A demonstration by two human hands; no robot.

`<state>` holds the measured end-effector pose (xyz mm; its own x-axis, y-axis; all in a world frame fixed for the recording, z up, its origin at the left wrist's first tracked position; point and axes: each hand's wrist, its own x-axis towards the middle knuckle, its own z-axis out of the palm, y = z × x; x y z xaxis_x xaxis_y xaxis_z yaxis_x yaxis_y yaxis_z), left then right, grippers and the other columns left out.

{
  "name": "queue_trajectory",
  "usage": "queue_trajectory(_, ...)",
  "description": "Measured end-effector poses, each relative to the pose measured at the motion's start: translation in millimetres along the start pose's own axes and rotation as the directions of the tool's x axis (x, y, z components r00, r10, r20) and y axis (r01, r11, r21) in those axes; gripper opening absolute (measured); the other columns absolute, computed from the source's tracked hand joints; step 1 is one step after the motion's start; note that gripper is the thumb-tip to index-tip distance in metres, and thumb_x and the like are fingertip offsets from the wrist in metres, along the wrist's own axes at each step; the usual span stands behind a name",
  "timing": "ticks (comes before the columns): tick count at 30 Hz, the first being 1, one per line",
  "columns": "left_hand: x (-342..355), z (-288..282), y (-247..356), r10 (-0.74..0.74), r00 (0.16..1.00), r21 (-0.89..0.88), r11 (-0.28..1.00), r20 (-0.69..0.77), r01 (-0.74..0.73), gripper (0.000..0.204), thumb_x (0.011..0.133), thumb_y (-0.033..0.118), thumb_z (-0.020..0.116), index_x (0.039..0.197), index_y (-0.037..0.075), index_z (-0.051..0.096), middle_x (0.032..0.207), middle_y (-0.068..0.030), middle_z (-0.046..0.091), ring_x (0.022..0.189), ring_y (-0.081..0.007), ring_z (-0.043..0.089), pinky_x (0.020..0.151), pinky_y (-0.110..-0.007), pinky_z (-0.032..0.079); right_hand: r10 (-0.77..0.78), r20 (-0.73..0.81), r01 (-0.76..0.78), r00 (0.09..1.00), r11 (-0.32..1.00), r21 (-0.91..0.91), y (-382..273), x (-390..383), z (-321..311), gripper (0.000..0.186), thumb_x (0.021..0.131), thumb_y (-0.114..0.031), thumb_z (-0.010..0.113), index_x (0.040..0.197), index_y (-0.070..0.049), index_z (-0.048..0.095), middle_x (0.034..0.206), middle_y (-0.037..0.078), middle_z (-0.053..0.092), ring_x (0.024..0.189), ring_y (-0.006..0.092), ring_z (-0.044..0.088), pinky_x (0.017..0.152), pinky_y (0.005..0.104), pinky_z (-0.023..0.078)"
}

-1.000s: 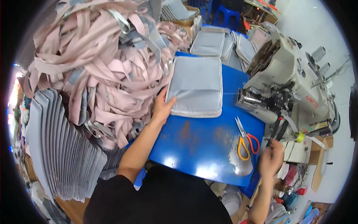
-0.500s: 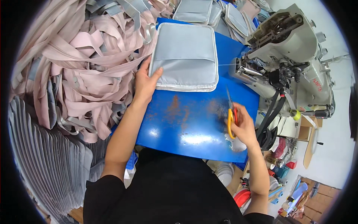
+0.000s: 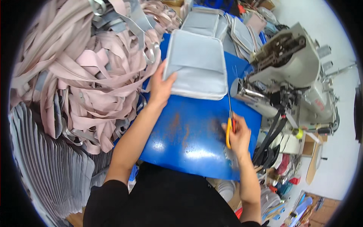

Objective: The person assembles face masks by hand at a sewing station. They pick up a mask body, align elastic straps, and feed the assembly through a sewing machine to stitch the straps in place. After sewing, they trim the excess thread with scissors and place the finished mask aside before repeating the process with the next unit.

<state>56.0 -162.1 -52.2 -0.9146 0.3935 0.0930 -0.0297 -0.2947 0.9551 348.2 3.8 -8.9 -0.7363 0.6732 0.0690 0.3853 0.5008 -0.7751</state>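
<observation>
A grey zippered pouch (image 3: 197, 62) with a front pocket and pale edging lies over the far part of the blue table (image 3: 181, 140). My left hand (image 3: 162, 85) grips its left edge, thumb on top and the other fingers hidden beneath. In my right hand (image 3: 240, 135) is a pair of scissors (image 3: 229, 130) with yellow and red handles, held near the table's right side. The blades point away from me, toward the pouch's lower right corner, and look closed.
Pink and grey zipper strips (image 3: 98, 90) pile up on the left, above a stack of grey panels (image 3: 53, 162). A sewing machine (image 3: 287, 72) stands at the right. More grey pouches (image 3: 202, 22) lie beyond the table's far end.
The pouch and my left hand have shifted slightly right in view. My right hand has moved left with the scissors, whose blades now reach close to the pouch's corner. The whole view has shifted slightly.
</observation>
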Motion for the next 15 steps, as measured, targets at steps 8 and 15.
queue_trajectory(8, 176.5, 160.2, 26.7, 0.064, 0.997, 0.065, 0.996, 0.052, -0.067, 0.097, 0.085, 0.043, 0.081, 0.156, -0.006, 0.036, 0.155, -0.0276, 0.047, 0.143, -0.0376, 0.046, 0.118, -0.047, 0.037, 0.081, -0.010, -0.081, 0.997, 0.961, -0.266, 6.3, -38.9, -19.9, 0.065, 0.080, -0.015, 0.088, 0.135, -0.007, 0.056, 0.087, 0.011, 0.074, 0.073, 0.0221, 0.072, 0.068, 0.0344, 0.057)
queue_trajectory(15, 151.9, 139.2, 201.2, 0.541, 0.727, 0.706, 0.307, 0.422, -0.638, 0.034, 0.085, 0.029, 0.076, 0.115, 0.013, 0.077, 0.108, -0.0153, 0.075, 0.104, -0.0341, 0.071, 0.093, -0.045, 0.056, -0.318, -0.025, 0.301, 0.948, 0.918, -0.259, -1.5, -39.7, -24.4, 0.053, 0.083, -0.002, 0.079, 0.132, 0.000, 0.061, 0.114, 0.020, 0.064, 0.105, 0.0361, 0.066, 0.092, 0.0428, 0.052)
